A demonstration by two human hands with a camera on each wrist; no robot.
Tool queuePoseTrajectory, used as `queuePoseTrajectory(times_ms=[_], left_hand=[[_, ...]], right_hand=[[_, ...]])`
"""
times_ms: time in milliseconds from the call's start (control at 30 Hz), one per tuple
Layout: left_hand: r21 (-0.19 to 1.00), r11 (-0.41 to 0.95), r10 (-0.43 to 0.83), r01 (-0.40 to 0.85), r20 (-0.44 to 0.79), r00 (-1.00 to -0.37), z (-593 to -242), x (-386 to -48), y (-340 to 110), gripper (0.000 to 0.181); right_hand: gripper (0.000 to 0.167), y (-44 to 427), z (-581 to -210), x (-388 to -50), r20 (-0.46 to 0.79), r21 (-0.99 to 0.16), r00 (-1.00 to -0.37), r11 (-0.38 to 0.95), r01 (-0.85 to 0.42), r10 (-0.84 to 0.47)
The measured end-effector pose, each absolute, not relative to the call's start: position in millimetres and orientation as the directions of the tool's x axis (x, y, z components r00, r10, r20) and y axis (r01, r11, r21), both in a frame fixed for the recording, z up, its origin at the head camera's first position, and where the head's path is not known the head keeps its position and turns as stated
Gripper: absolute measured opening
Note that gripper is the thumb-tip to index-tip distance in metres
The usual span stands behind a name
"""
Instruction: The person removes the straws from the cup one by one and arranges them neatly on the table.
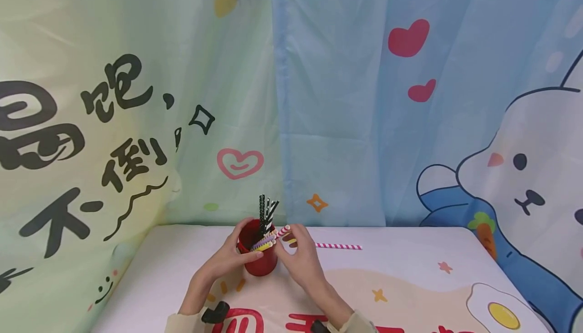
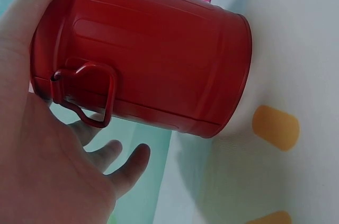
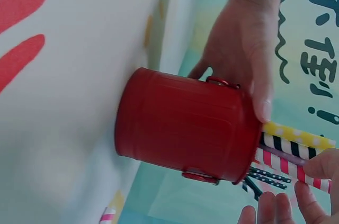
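Observation:
A small red metal bucket (image 1: 260, 267) with side handles stands on the table, tilted slightly. My left hand (image 1: 227, 256) holds it near the rim, with the thumb on the near side and fingers around the far side. Paper straws stick out of its mouth: black-and-white ones (image 1: 262, 214) at the back, and a yellow dotted straw (image 3: 302, 135), a black-striped straw (image 3: 288, 145) and a pink-striped straw (image 3: 280, 164) leaning toward the right. Between thumb and fingertips my right hand (image 1: 301, 258) pinches the pink-striped straw. The straws' lower ends are hidden inside the bucket.
Another pink-striped straw (image 1: 339, 246) lies on the table to the right of my right hand. A printed cloth (image 1: 410, 267) covers the table. Behind the table's back edge hangs a patterned curtain (image 1: 332, 120).

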State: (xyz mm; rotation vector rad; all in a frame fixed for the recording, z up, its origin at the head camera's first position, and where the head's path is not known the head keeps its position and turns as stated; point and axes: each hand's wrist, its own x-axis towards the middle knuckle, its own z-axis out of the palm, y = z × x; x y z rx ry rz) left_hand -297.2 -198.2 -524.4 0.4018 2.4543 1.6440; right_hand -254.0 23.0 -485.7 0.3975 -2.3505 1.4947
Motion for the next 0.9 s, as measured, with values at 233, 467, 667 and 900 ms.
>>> queuePoseTrajectory(times_ms=[233, 467, 667, 900], left_hand=[[0.925, 0.357, 0.309, 0.129, 0.013, -0.951, -523.1, -297.5, -198.8, 0.097], [0.927, 0.351, 0.316, 0.135, 0.018, -0.949, -522.8, -297.5, -198.5, 0.097], [0.930, 0.346, 0.308, 0.121, 0.009, -0.951, -523.4, -298.4, -198.9, 0.099], [0.932, 0.341, 0.312, 0.121, 0.009, -0.950, -522.9, -298.1, -199.0, 0.099]], right_hand=[[0.019, 25.3, -476.8, -251.7, 0.430, -0.824, -0.901, 0.385, -0.415, -0.051], [0.017, 29.5, -468.1, -248.5, 0.432, -0.826, -0.901, 0.383, -0.414, -0.043], [0.016, 33.5, -462.3, -247.9, 0.440, -0.837, -0.898, 0.348, -0.423, -0.033], [0.016, 38.0, -458.0, -246.8, 0.459, -0.834, -0.888, 0.340, -0.434, -0.009]])
